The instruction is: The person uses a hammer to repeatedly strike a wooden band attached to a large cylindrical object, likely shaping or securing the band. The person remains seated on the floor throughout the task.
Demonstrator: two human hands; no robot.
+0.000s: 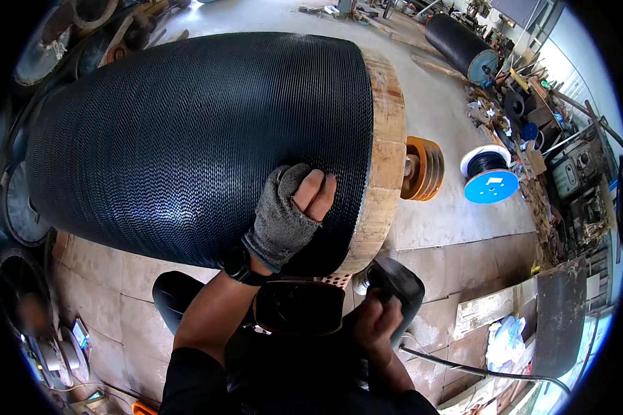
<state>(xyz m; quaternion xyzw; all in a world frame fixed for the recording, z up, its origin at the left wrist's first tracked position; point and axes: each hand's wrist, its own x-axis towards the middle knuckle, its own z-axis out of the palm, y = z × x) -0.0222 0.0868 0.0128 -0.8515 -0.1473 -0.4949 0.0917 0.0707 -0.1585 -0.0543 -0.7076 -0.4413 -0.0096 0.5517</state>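
Note:
A large black roller (187,138), its surface finely ridged as if wound closely, lies across in front of me, with a wooden ring (381,159) at its right end. My left hand (291,214), in a grey fingerless glove, rests on the roller near that end. Its fingers are curled and pressed together; anything between them is hidden. Lower right, my right hand (378,319) is a blurred fist below the roller's end. Just above it shows a dark, blurred hammer-like tool (394,280) with a shiny round end, close over my knee.
Beyond the wooden ring sits an orange grooved pulley (423,168). A blue-flanged spool (491,185) of black cable stands on the floor to the right. Another black roller (460,48) lies far right. Boards (495,304), a plastic bag (509,344) and a black hose (484,372) lie lower right.

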